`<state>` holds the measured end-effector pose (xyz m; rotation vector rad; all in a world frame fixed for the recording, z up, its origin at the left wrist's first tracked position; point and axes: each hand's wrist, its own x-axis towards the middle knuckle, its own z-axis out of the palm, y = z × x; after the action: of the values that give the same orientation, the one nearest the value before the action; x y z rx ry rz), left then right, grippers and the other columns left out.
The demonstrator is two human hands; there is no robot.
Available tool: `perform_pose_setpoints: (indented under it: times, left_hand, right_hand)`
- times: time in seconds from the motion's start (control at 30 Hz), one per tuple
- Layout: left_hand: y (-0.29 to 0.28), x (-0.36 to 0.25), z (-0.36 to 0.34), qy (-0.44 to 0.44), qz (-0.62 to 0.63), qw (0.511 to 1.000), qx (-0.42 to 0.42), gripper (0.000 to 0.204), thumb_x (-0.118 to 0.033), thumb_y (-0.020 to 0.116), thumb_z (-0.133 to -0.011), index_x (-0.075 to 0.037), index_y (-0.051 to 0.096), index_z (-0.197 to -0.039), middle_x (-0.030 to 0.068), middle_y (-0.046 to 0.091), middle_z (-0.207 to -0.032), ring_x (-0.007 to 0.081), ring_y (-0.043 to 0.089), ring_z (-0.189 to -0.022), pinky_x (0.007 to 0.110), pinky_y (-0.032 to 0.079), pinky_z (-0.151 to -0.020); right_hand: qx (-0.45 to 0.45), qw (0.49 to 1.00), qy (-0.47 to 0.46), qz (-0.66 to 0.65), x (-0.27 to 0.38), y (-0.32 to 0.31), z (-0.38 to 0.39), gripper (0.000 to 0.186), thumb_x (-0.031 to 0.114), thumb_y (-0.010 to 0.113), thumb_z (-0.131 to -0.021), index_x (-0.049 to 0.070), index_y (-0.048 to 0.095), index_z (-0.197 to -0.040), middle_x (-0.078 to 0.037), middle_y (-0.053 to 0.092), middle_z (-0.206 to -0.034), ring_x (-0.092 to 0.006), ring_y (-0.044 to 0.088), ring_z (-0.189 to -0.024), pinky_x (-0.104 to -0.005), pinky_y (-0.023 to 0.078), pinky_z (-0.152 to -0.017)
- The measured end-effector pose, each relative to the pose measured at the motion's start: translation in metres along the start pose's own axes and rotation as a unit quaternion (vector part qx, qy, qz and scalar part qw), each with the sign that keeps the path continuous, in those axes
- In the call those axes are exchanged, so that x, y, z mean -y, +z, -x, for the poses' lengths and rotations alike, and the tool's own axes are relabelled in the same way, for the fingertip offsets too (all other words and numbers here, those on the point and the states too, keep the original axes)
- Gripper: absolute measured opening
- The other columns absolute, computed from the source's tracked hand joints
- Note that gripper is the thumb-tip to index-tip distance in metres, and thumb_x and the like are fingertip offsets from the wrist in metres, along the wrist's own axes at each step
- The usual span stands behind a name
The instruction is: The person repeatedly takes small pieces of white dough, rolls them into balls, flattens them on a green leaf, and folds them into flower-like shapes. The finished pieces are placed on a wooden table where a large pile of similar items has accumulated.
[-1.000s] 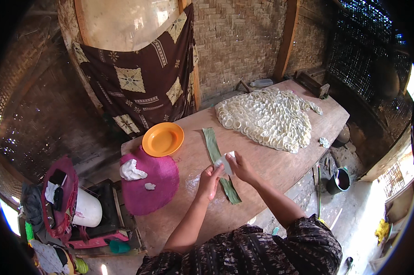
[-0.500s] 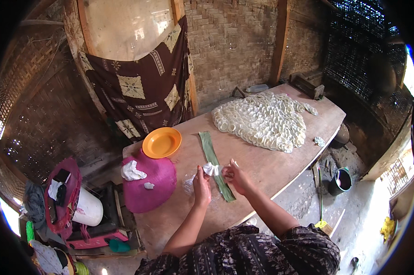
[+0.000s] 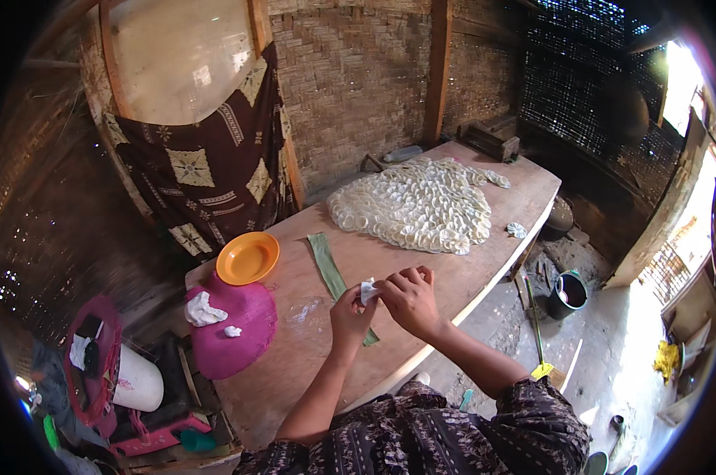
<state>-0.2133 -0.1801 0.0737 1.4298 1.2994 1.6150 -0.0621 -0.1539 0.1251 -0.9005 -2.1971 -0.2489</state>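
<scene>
A small white, soft-looking piece (image 3: 367,291) is held between my two hands over the wooden table. My left hand (image 3: 350,321) grips it from the left, fingers bent around it. My right hand (image 3: 409,305) pinches its right side, back of the hand upward. A long green leaf strip (image 3: 324,261) lies beneath, partly hidden by my hands. To the left, a magenta mat (image 3: 239,352) bears a white lump (image 3: 207,310) and a smaller one (image 3: 233,332), beside an orange plate (image 3: 247,258).
Many pale, thin discs (image 3: 413,206) cover the table's (image 3: 493,261) far right part, with a wooden box (image 3: 488,142) behind. At the left stand a white bucket (image 3: 136,384) and a magenta basket (image 3: 85,400). A dark bucket (image 3: 565,295) and a broom (image 3: 542,369) are on the right floor.
The view has shifted, so the table sits further left in the picture. My right hand has closed in over the white piece, its back now upward.
</scene>
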Motion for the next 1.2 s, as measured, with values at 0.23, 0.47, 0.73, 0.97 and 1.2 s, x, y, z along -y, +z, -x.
perform_pose_setpoints:
  times: [0.23,0.47,0.73,0.97,1.2]
  left_hand:
    - [0.039,0.013,-0.007,0.097,0.043,0.993,0.057,0.031,0.000,0.067,-0.084,0.002,0.054,-0.112,0.0117,0.068,-0.100,0.0146,0.067,-0.089,0.028,0.056,-0.073]
    - [0.086,0.050,-0.019,-0.178,0.063,0.962,0.200,0.046,-0.005,0.066,-0.089,0.000,0.038,-0.125,0.0180,0.067,-0.097,0.0180,0.069,-0.085,0.030,0.060,-0.072]
    - [0.171,0.072,-0.053,-0.270,0.226,0.921,0.166,0.051,-0.013,0.056,-0.095,-0.004,0.027,-0.136,0.0202,0.062,-0.110,0.0243,0.068,-0.094,0.038,0.056,-0.084]
    - [0.242,0.077,-0.088,-0.357,0.419,0.820,0.157,0.044,-0.035,0.041,-0.100,-0.012,0.034,-0.137,0.0192,0.060,-0.116,0.0264,0.063,-0.103,0.042,0.051,-0.092]
    - [0.297,0.088,-0.077,-0.447,0.278,0.781,0.337,0.077,-0.058,0.040,-0.096,-0.023,0.005,-0.155,0.0218,0.045,-0.143,0.0338,0.038,-0.136,0.046,0.018,-0.117]
  right_hand:
    - [0.070,0.995,0.023,-0.065,-0.033,-0.028,0.007,0.020,0.025,0.068,-0.080,0.020,0.071,-0.098,0.000,0.062,-0.092,-0.0207,0.056,-0.095,-0.0414,0.033,-0.091]
    - [0.228,0.967,0.094,-0.060,-0.095,-0.025,0.029,0.018,0.031,0.068,-0.082,0.022,0.073,-0.097,0.001,0.064,-0.098,-0.0218,0.056,-0.097,-0.0427,0.034,-0.089]
    - [0.172,0.976,0.129,0.024,-0.169,-0.047,0.043,0.035,0.010,0.062,-0.078,0.020,0.072,-0.109,-0.007,0.044,-0.142,-0.0272,0.047,-0.115,-0.0444,0.034,-0.095]
    - [0.194,0.970,0.128,0.064,-0.239,-0.045,0.070,0.039,0.004,0.057,-0.075,0.017,0.071,-0.110,-0.007,0.039,-0.148,-0.0281,0.045,-0.116,-0.0455,0.033,-0.097]
    - [0.281,0.874,0.355,-0.174,-0.375,-0.029,0.133,0.037,0.044,0.080,-0.070,0.018,0.075,-0.096,-0.003,0.055,-0.133,-0.0321,0.051,-0.114,-0.0506,0.041,-0.095]
